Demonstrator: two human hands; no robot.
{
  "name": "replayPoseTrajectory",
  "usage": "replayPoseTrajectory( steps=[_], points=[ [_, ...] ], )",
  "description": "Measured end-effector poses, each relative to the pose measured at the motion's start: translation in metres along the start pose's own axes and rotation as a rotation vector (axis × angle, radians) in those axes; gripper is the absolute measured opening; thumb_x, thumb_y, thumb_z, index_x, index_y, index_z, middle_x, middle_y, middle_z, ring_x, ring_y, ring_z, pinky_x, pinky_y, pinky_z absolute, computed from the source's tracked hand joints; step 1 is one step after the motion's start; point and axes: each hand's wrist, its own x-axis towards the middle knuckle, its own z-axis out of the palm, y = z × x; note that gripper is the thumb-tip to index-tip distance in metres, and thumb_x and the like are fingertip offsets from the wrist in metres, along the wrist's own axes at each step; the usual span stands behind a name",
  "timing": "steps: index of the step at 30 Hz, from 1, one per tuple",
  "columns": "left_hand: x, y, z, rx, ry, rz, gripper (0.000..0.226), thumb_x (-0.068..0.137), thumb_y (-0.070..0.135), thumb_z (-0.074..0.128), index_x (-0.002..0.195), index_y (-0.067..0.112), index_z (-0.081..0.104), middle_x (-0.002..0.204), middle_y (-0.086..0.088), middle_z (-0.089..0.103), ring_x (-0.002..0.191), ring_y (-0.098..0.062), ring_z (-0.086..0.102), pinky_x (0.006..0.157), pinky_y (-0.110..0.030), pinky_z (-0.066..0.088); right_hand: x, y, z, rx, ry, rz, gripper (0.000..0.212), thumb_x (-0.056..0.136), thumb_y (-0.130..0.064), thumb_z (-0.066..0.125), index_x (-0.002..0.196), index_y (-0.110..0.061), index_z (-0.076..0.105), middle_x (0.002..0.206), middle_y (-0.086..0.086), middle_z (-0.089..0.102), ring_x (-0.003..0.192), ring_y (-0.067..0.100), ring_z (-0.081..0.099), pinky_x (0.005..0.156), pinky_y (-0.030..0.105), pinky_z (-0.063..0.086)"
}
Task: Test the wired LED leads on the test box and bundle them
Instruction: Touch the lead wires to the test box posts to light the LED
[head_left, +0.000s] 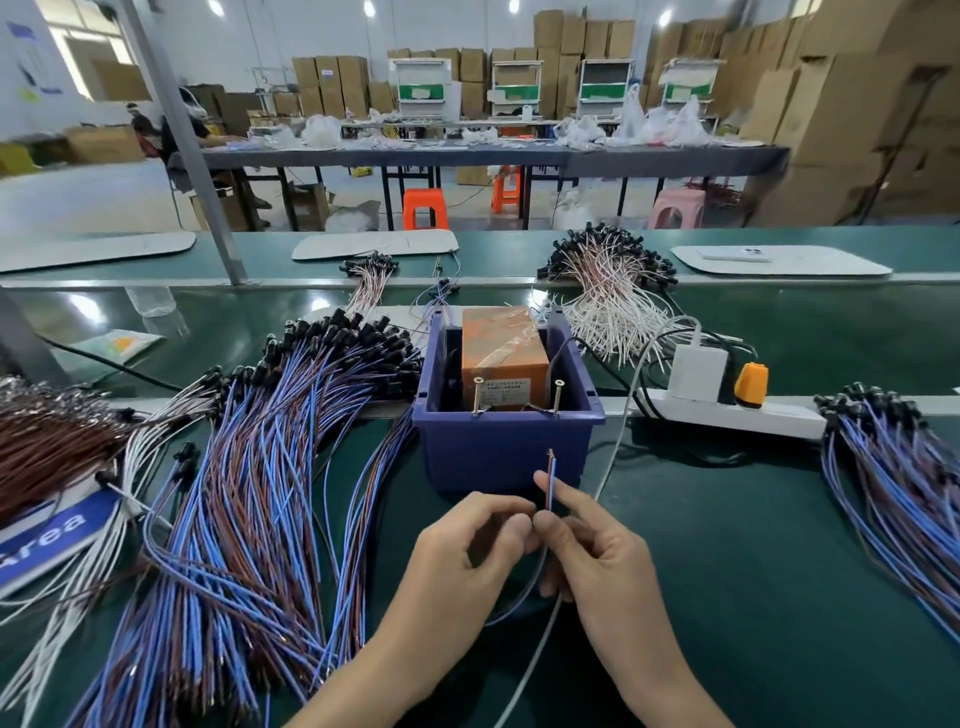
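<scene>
Both hands meet in front of the test box (506, 452), a blue bin with an orange block inside and two screws (556, 397) standing at its near rim. My right hand (587, 556) pinches a blue-and-brown LED lead (549, 480) between thumb and forefinger, its bare ends pointing up just short of the box. My left hand (467, 545) pinches the same lead right beside it. The lead's lower part hangs down between my hands. A large heap of blue-and-brown leads (260, 493) lies to the left.
Another pile of blue-and-brown leads (898, 478) lies at the right. White-and-pink leads (608, 291) sit behind the box. A white power strip (727, 410) with an orange plug lies right of the box. Brown leads (47, 447) and a blue sign lie at far left.
</scene>
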Motion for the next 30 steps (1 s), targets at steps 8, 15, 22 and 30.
replayPoseTrajectory(
  steps=[8,15,22,30],
  points=[
    [-0.005,0.004,0.006,-0.016,-0.095,-0.003,0.019,0.094,0.005,0.068,0.093,0.024,0.068,0.089,0.004,0.059,0.071,-0.01,0.065,0.069,-0.016,0.048,0.002,0.001,0.001,0.102,-0.032,0.057,0.027,0.082,-0.046,0.068,0.106,-0.043,0.077,0.076,0.012,0.076,0.051,0.013,0.062,0.046,0.019,0.045],
    [-0.008,0.009,0.012,-0.156,-0.027,-0.065,0.009,0.099,0.01,0.062,0.092,0.005,0.061,0.086,-0.014,0.061,0.071,-0.013,0.06,0.066,-0.024,0.051,0.001,0.001,0.003,0.078,-0.03,0.04,0.024,0.082,-0.048,0.067,0.099,-0.037,0.08,0.084,0.007,0.079,0.056,0.016,0.069,0.049,0.02,0.05],
    [-0.004,0.009,0.008,-0.312,-0.009,-0.1,0.019,0.092,0.027,0.064,0.094,0.008,0.066,0.087,-0.011,0.071,0.082,-0.018,0.067,0.073,-0.024,0.054,0.002,-0.002,0.0,0.027,0.037,-0.002,0.019,0.089,-0.044,0.062,0.095,-0.037,0.079,0.083,0.003,0.078,0.061,0.018,0.072,0.053,0.019,0.052],
    [0.009,0.011,-0.027,-0.278,0.275,0.016,0.012,0.095,0.03,0.056,0.093,0.031,0.067,0.067,0.0,0.056,0.058,-0.016,0.05,0.055,-0.025,0.045,0.013,0.004,-0.03,-0.132,0.403,-0.136,0.027,0.102,-0.044,0.049,0.109,-0.038,0.074,0.054,-0.015,0.046,0.048,0.0,0.039,0.049,0.011,0.035]
  ],
)
